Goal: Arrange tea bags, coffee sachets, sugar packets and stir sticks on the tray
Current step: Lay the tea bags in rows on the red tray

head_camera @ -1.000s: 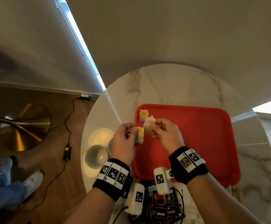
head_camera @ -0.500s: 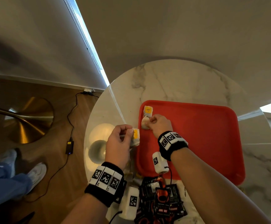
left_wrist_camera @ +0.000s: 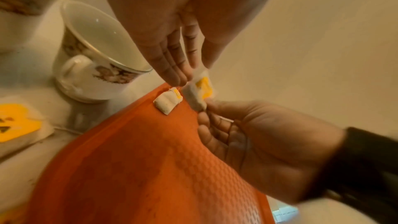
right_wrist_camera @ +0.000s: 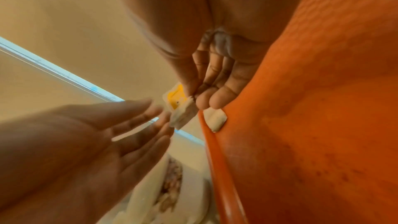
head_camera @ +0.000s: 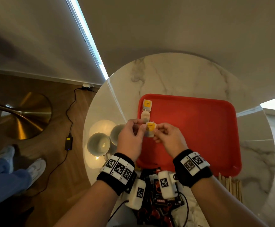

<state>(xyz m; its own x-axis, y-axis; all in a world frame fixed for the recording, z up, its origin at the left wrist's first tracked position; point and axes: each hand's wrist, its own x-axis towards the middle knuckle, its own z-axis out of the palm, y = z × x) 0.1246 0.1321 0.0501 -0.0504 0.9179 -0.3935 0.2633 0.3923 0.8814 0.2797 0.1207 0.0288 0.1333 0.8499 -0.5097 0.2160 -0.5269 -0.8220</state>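
Note:
A red tray [head_camera: 199,128] lies on the round marble table. Two tea bags rest along its left edge, one showing a yellow tag [head_camera: 147,104] and one showing plain white [head_camera: 145,116]. Just above that edge, a third tea bag with a yellow tag [head_camera: 150,131] is held between both hands. My left hand [head_camera: 141,130] pinches its upper left side. My right hand [head_camera: 156,131] pinches its right corner between thumb and fingers. In the left wrist view the held tea bag [left_wrist_camera: 198,91] hangs just above the white tea bag [left_wrist_camera: 168,103] on the tray.
Two patterned cups [head_camera: 99,144] [head_camera: 117,133] stand left of the tray. Dark coffee sachets [head_camera: 159,194] lie under my wrists at the near edge, wooden stir sticks [head_camera: 230,185] at the near right. Another yellow-tagged tea bag [left_wrist_camera: 19,125] lies on the table by the cups.
My right hand set a white tea bag down on the tray's left edge, then came back to the tea bag in my left hand. Both hands now hold it.

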